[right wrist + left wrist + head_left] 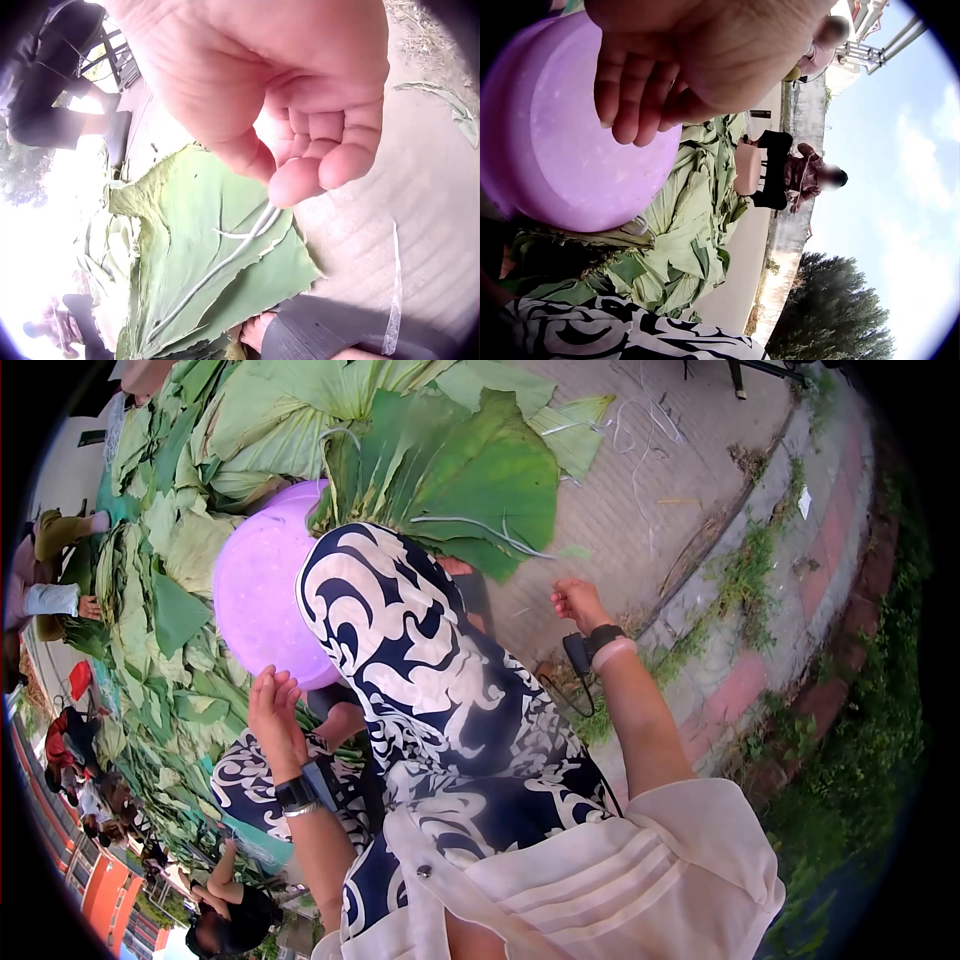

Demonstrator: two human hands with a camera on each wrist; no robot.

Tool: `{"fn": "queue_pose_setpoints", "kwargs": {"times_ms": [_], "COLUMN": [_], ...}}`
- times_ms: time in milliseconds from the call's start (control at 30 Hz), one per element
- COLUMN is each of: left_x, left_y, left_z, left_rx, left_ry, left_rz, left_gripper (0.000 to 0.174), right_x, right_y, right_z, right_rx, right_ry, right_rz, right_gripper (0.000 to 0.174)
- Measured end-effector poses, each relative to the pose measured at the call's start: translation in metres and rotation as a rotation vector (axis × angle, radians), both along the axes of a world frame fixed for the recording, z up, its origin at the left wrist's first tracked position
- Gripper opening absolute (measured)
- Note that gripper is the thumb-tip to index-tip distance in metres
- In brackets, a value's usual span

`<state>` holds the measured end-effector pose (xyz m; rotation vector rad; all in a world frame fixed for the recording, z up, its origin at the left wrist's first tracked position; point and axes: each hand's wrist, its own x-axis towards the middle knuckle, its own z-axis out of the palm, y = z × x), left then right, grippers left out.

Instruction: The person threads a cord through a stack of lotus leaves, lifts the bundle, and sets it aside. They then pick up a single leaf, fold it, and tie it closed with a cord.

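Note:
In the head view a purple round basin (pixel 268 595) stands on its side or tilted before the knees. My left hand (pixel 278 720) is at its near edge, fingers loosely extended; the left wrist view shows the hand (pixel 705 56) in front of the basin (pixel 592 150), contact unclear. A large green leaf (pixel 480 480) with a pale cord (pixel 480 535) across it lies beyond the knee. My right hand (pixel 580 605) is in the air near the cord's end, fingers curled. In the right wrist view the fingertips of the hand (pixel 300 112) overlap the cord (pixel 217 266), with no grip visible.
Piled leaves (pixel 165 640) spread on the left, with more at the top. Several people are at the left, one hand (pixel 90 607) on the leaves. White string (pixel 655 425) lies on the pavement. A kerb (pixel 690 560) with weeds runs along the right.

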<state>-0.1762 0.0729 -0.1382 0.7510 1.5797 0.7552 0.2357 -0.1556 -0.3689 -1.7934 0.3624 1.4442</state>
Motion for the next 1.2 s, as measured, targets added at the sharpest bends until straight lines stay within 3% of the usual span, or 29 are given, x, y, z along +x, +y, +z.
{"fn": "queue_pose_setpoints", "kwargs": {"times_ms": [100, 200, 300, 600, 800, 967, 1200], "left_x": [-0.011, -0.016, -0.009, 0.053, 0.111, 0.156, 0.208], "left_y": [-0.006, -0.01, -0.01, -0.007, -0.023, -0.037, -0.07], "left_z": [0.003, 0.009, 0.021, 0.081, 0.119, 0.121, 0.111], "left_rx": [0.028, 0.039, 0.096, 0.274, 0.297, 0.188, 0.012], "left_ry": [-0.01, -0.05, -0.078, -0.22, -0.379, -0.4, -0.343], "left_rz": [0.024, 0.032, 0.013, -0.125, -0.394, -0.641, -1.116], "left_gripper": [0.029, 0.029, 0.03, 0.028, 0.025, 0.025, 0.045], "right_x": [0.007, 0.022, 0.031, 0.057, 0.049, 0.03, -0.018], "right_y": [-0.026, -0.046, -0.042, -0.03, -0.014, 0.0, 0.021], "right_z": [-0.003, 0.013, 0.064, 0.154, 0.198, 0.229, 0.307], "right_rx": [0.036, 0.153, 0.214, 0.47, 0.6, 0.648, 0.825], "right_ry": [-0.015, -0.06, -0.064, -0.036, -0.026, -0.101, -0.098], "right_rz": [0.324, 0.242, 0.018, -0.098, -0.124, 0.002, 0.194], "right_gripper": [0.01, 0.012, 0.015, 0.024, 0.02, 0.021, 0.019]}}
